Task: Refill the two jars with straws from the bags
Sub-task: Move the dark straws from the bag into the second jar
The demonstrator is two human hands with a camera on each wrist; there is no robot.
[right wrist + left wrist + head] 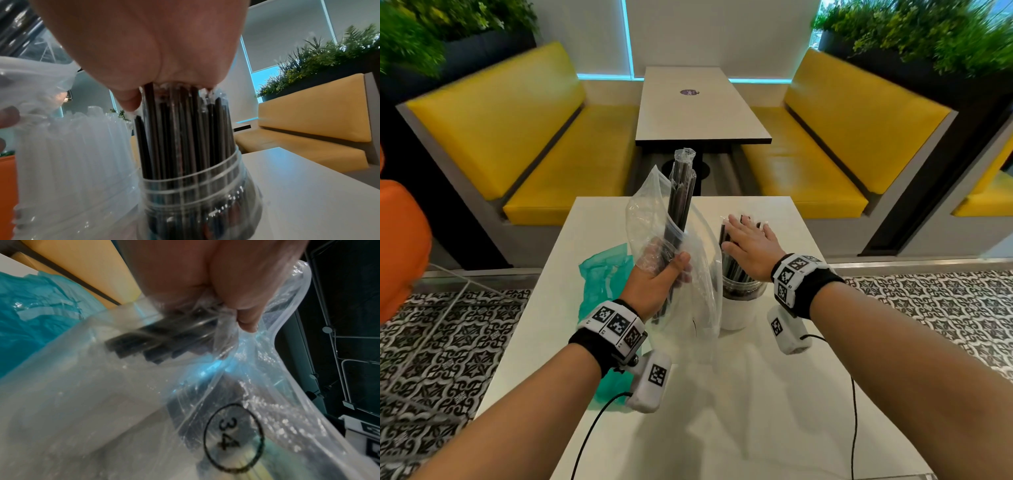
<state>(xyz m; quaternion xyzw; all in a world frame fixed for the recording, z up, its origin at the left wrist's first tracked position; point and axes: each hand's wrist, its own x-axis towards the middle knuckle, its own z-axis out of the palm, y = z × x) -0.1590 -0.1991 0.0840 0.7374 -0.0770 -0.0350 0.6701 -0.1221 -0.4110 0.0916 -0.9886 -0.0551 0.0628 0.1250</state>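
Note:
My left hand [661, 277] grips a clear plastic bag [654, 219] together with the bundle of black straws [681, 192] inside it, holding it upright over the white table [756, 411]. In the left wrist view the thumb [246, 305] pinches the bag [102, 402] around the straws [154, 340]. My right hand [750, 246] lies flat on the tops of the black straws [180, 129] standing in a clear jar [739, 301]. Its palm [154, 40] presses on them. A second jar [72, 154] of whitish straws stands just left of the first jar [195, 203], blurred behind the bag.
A crumpled teal plastic bag [599, 274] lies on the table's left side, also seen beside my left hand [30, 313]. Yellow booth benches [808, 164] and another table [698, 109] stand beyond the far edge. Cables trail from both wrists across the near part of the table.

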